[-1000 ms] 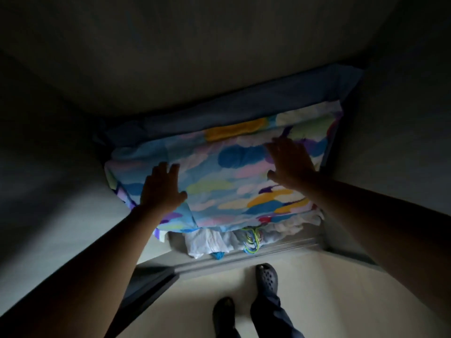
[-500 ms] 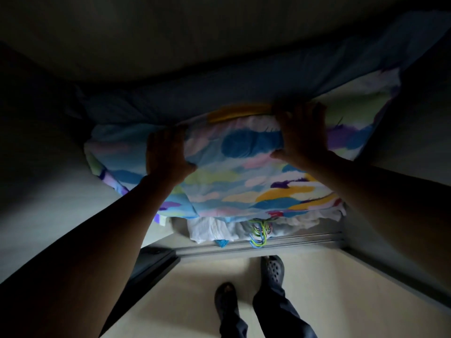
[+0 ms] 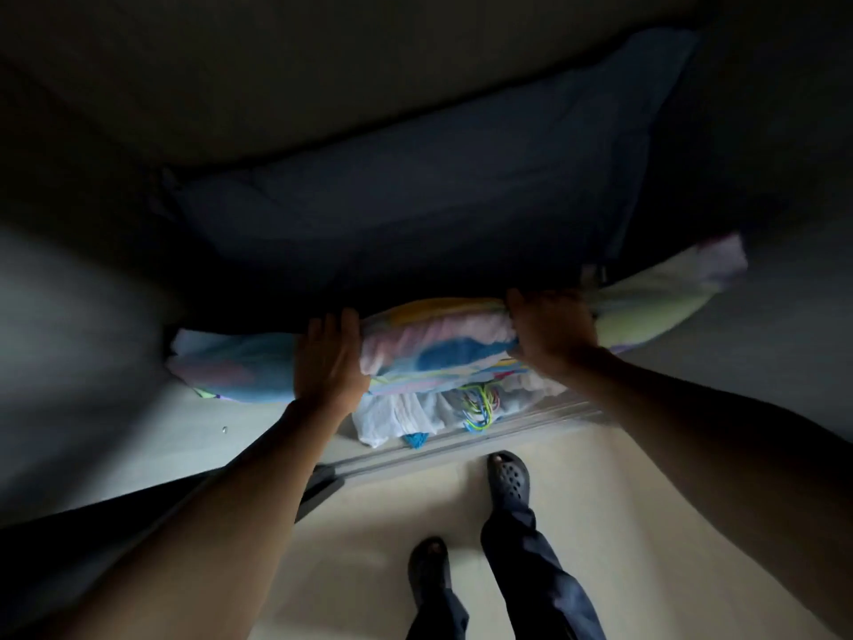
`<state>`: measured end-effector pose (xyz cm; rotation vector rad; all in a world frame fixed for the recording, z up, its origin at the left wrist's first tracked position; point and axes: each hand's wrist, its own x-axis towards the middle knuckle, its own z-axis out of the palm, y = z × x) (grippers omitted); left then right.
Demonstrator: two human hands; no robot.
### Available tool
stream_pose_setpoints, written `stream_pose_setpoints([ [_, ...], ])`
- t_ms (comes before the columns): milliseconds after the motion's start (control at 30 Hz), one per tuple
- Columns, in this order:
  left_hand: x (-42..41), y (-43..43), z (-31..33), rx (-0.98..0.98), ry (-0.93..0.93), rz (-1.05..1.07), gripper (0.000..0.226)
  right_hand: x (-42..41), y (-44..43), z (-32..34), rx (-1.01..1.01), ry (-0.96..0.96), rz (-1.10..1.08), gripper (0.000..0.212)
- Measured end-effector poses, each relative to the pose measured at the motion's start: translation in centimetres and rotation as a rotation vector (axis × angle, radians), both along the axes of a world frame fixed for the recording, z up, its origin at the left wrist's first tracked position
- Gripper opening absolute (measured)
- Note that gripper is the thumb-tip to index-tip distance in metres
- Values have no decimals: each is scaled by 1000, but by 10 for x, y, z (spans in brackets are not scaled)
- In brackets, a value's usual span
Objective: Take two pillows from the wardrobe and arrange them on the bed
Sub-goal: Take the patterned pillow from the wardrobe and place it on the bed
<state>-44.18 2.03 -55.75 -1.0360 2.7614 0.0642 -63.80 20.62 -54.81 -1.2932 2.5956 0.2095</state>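
A pillow with a multicoloured cloud print (image 3: 438, 351) lies in the dark wardrobe, its right end (image 3: 669, 288) sticking out. Behind and above it sits a dark blue pillow (image 3: 415, 200). My left hand (image 3: 330, 358) presses flat on the printed pillow's front left, fingers reaching over its top edge. My right hand (image 3: 549, 327) curls over the top edge further right and grips the fabric. Both arms stretch forward into the wardrobe.
Under the printed pillow lies white cloth (image 3: 406, 413) with coloured cords (image 3: 480, 404). The wardrobe's sliding rail (image 3: 531, 422) runs across the floor. My feet in dark clogs (image 3: 507, 475) stand on pale floor just before it. Wardrobe walls close in left and right.
Both hands slid from the pillow's face up to its top edge and closed over it. The printed pillow has bunched and tipped toward me, baring more of the blue pillow.
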Motion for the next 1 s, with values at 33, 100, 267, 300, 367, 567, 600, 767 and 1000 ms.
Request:
stream_pose_setpoints([
  [33,7,7,4,8,0,-7,48,13,13,4,6,-18,-31,48],
  [100,23,20,15,0,13,-74,44,40,43,15,-14,-58,-80,43],
  [267,59,51,72,7,-31,-254,41,109,112,73,-71,-37,-161,45],
  [300,63,59,87,12,-37,-292,42,121,125,87,-67,-37,-177,47],
  [367,69,76,117,57,-35,-351,40,141,152,112,-36,-29,-203,48],
  [567,72,155,180,132,-87,-576,35,182,252,170,25,13,-327,47],
  [600,71,173,185,138,-106,-611,36,187,272,178,32,24,-346,47],
  [767,58,279,203,138,-128,-771,39,204,384,214,56,70,-472,43],
  [1000,22,450,237,123,-15,-974,35,222,559,263,44,149,-679,40],
])
